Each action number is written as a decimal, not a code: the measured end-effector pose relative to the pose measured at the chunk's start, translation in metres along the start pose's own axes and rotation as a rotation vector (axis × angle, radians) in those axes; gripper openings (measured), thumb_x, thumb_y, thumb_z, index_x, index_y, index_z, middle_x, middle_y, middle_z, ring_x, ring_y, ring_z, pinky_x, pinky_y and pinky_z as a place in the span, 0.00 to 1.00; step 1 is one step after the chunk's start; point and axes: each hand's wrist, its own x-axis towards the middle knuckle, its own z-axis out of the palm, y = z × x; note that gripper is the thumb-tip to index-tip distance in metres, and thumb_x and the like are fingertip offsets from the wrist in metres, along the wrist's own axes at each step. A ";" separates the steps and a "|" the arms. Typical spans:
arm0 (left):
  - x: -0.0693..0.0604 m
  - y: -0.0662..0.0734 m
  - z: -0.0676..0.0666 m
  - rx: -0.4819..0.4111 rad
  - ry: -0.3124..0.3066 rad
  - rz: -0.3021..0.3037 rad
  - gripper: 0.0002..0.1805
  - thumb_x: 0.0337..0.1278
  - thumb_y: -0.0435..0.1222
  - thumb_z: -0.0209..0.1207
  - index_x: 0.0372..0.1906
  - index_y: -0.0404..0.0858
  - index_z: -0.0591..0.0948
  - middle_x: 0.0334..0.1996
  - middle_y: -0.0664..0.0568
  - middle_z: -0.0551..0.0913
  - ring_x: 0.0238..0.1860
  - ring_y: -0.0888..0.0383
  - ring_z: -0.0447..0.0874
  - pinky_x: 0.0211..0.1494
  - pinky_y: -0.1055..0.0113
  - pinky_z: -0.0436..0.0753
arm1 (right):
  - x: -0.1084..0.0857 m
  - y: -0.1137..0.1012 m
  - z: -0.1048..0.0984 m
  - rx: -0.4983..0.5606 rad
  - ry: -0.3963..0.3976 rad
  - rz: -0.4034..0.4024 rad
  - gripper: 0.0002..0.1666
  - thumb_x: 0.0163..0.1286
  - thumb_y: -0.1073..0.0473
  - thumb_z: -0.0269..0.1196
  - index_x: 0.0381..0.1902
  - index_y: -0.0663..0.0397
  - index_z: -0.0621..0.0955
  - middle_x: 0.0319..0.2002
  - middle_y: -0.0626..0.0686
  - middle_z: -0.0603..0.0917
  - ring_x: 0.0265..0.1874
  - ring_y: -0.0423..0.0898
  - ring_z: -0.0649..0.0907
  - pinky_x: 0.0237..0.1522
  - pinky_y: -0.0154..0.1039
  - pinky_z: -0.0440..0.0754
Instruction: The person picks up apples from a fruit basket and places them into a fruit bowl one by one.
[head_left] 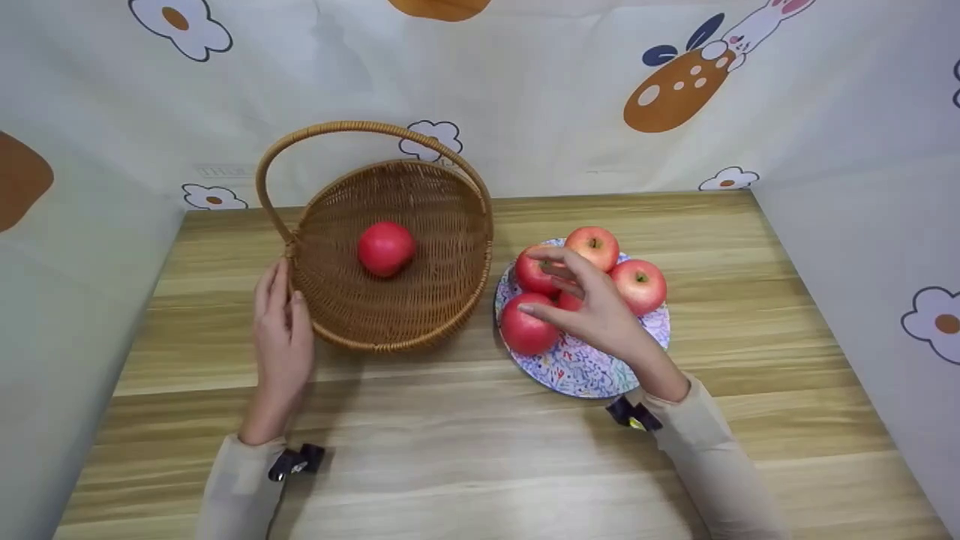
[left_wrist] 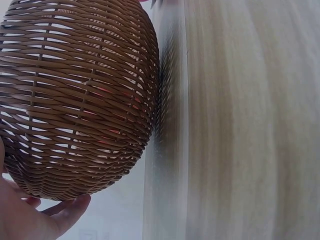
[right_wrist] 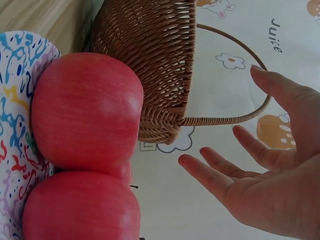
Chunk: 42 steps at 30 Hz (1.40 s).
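My left hand rests against the left side of the brown wicker basket, by the foot of its handle, fingers fairly straight. In the left wrist view, its fingertips touch the woven wall. A red apple lies inside the basket. Over the patterned plate hovers my right hand, fingers spread apart with nothing between them. Several red apples sit on that plate, including a front one and a right one. The right wrist view shows a gap between this hand and the nearest apple.
Wood-grain table lies under the basket and plate, which stand side by side. A pale printed sheet hangs behind and along both sides. The basket's tall arched handle rises above its opening.
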 end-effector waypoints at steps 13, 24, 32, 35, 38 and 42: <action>0.000 -0.001 0.001 -0.017 0.000 -0.018 0.28 0.79 0.28 0.45 0.78 0.26 0.65 0.79 0.33 0.63 0.80 0.40 0.59 0.84 0.62 0.57 | 0.006 -0.008 0.011 0.025 -0.025 -0.017 0.36 0.62 0.67 0.77 0.66 0.65 0.77 0.67 0.61 0.79 0.68 0.62 0.78 0.72 0.59 0.74; 0.000 -0.001 0.001 -0.012 -0.002 -0.031 0.28 0.79 0.29 0.46 0.79 0.27 0.65 0.79 0.34 0.63 0.80 0.40 0.59 0.84 0.62 0.56 | 0.017 -0.019 0.021 0.003 -0.046 -0.015 0.35 0.65 0.65 0.76 0.68 0.63 0.77 0.68 0.60 0.79 0.70 0.56 0.79 0.73 0.54 0.74; 0.000 -0.003 0.001 -0.023 0.010 0.006 0.28 0.78 0.28 0.46 0.78 0.25 0.66 0.78 0.31 0.63 0.81 0.36 0.55 0.86 0.52 0.53 | 0.024 -0.023 0.026 0.031 -0.058 -0.039 0.34 0.66 0.66 0.75 0.67 0.68 0.76 0.67 0.65 0.80 0.69 0.60 0.79 0.73 0.53 0.75; 0.000 -0.003 0.001 -0.030 0.009 0.002 0.28 0.78 0.28 0.46 0.78 0.25 0.66 0.78 0.30 0.63 0.81 0.35 0.54 0.86 0.52 0.52 | 0.027 -0.025 0.028 0.026 -0.060 -0.044 0.34 0.66 0.65 0.75 0.67 0.67 0.77 0.67 0.64 0.80 0.69 0.60 0.79 0.73 0.51 0.75; 0.000 -0.002 0.001 -0.032 0.006 -0.009 0.28 0.78 0.28 0.46 0.78 0.25 0.65 0.78 0.31 0.63 0.81 0.36 0.55 0.86 0.55 0.53 | 0.030 -0.026 0.030 0.024 -0.069 -0.044 0.33 0.67 0.64 0.75 0.68 0.65 0.77 0.67 0.61 0.80 0.69 0.60 0.79 0.74 0.49 0.75; 0.000 -0.001 0.001 -0.029 0.003 -0.013 0.28 0.78 0.28 0.46 0.78 0.25 0.65 0.78 0.31 0.62 0.81 0.37 0.56 0.85 0.56 0.55 | 0.034 -0.027 0.031 0.026 -0.078 -0.033 0.32 0.68 0.63 0.74 0.68 0.61 0.77 0.68 0.57 0.80 0.69 0.56 0.79 0.74 0.47 0.74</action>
